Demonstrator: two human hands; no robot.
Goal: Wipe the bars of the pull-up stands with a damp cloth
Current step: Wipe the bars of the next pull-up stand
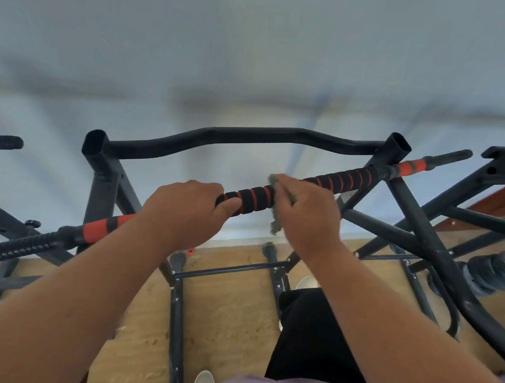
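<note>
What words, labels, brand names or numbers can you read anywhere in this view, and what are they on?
None can be read.
Padded bar: red and black stripes only, no lettering.
Cloth gripped in the right hand: plain grey.
Black stand frame: no visible label.
Pale patch on the strut right of the hand: possibly a sticker, too blurred to read.

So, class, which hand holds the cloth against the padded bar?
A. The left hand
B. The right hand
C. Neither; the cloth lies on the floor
B: the right hand presses the grey cloth to the padded bar, while the left hand grips the bar bare.
</note>
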